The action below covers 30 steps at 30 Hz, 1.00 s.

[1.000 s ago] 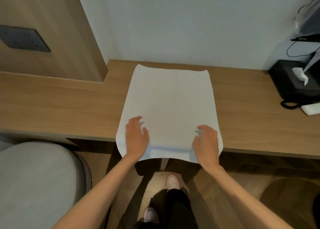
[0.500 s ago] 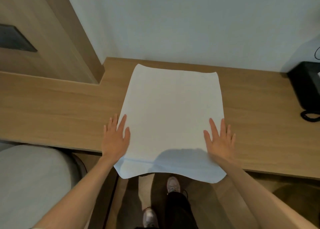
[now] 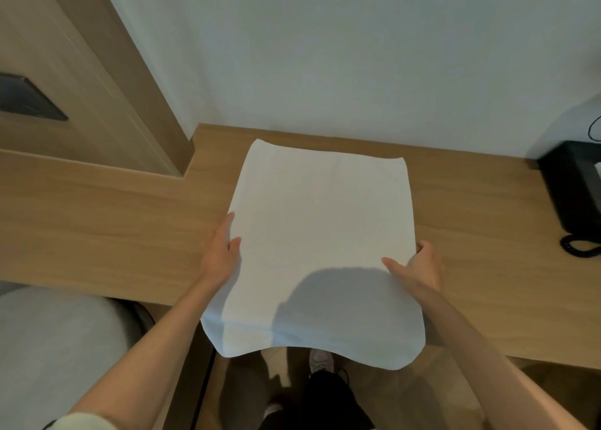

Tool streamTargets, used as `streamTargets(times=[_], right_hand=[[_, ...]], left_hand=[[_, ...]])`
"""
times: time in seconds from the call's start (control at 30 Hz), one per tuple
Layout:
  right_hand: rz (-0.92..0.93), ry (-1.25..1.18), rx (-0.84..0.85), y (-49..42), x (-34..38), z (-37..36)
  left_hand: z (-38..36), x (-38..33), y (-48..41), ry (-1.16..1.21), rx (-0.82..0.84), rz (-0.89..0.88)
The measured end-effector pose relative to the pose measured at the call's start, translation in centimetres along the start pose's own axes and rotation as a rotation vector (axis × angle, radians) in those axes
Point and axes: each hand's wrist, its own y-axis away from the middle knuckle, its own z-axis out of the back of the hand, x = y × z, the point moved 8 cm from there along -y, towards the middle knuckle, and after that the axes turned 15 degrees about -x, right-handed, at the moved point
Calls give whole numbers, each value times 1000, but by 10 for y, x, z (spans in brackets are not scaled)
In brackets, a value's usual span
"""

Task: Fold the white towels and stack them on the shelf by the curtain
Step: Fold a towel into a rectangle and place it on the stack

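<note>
A soft, limp white rectangular cloth towel (image 3: 320, 244) is spread on the light wooden desk (image 3: 107, 231), its near end drooping over the front edge; its side edges are pinched by the left hand (image 3: 221, 250) and right hand (image 3: 419, 268), thumbs on top, and bare desk is left on both sides for folding

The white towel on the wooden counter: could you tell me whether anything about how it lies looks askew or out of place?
The white towel lies flat and smooth, but its near end hangs past the front edge of the wooden counter, unsupported. The left hand and right hand grip its side edges. Nothing looks spilled or damaged.
</note>
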Motion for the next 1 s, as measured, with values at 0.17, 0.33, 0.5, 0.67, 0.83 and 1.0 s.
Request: streamTargets(times=[0.17,0.33,0.5,0.67,0.83,1.0], right_hand=[[-51,-76,78,-18,-7,-9],[-126,-290,69,-29,5,0],[-133,-504,-3,-56,46,28],[-142,-463,117,-69,53,26],[-148,-416,244,-56,46,15],[-91,-165,307,-47,26,6]], left_hand=[[-2,17,-6,-21,-10,261],[4,15,-22,168,-46,435],[12,-16,-56,333,-68,425],[8,-26,-70,339,30,376],[4,-17,-57,306,94,435],[-5,-11,-38,124,270,418]])
